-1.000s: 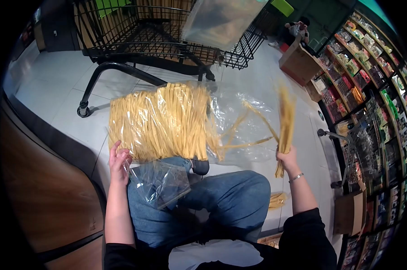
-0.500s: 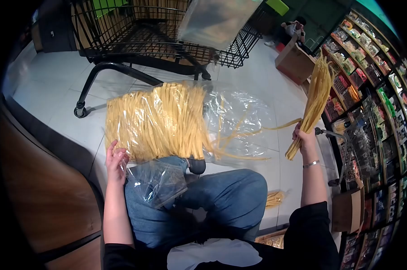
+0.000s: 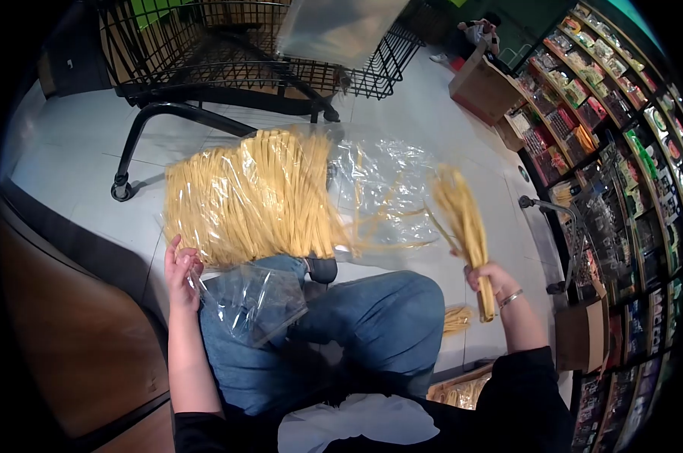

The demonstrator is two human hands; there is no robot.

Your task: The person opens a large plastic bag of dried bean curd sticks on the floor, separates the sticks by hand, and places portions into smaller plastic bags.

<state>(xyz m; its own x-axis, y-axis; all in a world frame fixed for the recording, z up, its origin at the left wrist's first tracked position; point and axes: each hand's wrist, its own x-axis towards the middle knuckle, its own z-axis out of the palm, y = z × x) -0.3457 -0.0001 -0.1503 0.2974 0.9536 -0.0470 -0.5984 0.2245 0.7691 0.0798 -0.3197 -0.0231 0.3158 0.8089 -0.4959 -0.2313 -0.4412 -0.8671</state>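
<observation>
My right hand (image 3: 489, 281) is closed round a bundle of long yellow dried strips (image 3: 462, 215), which look like dried bean curd sticks. The bundle stands up and leans left above the floor. A large clear bag (image 3: 243, 196) packed with the same strips lies in front of me. Its loose plastic end (image 3: 386, 177) spreads to the right with a few stray strips in it. Near the big bag's lower left corner, my left hand (image 3: 181, 273) grips the edge of a smaller clear plastic bag (image 3: 254, 302), which drapes over my jeans.
A black wire shopping cart (image 3: 228, 60) stands ahead. Packed store shelves (image 3: 583, 106) run along the right, with cardboard boxes (image 3: 481, 87) beside them. A person (image 3: 477, 34) crouches at the back. More strips (image 3: 456, 320) lie by my knee. Brown wooden panelling (image 3: 77, 302) is on the left.
My right hand has moved down and to the left with the bundle, which now tilts left instead of right. My left hand keeps hold of the small bag. The whole view has shifted slightly.
</observation>
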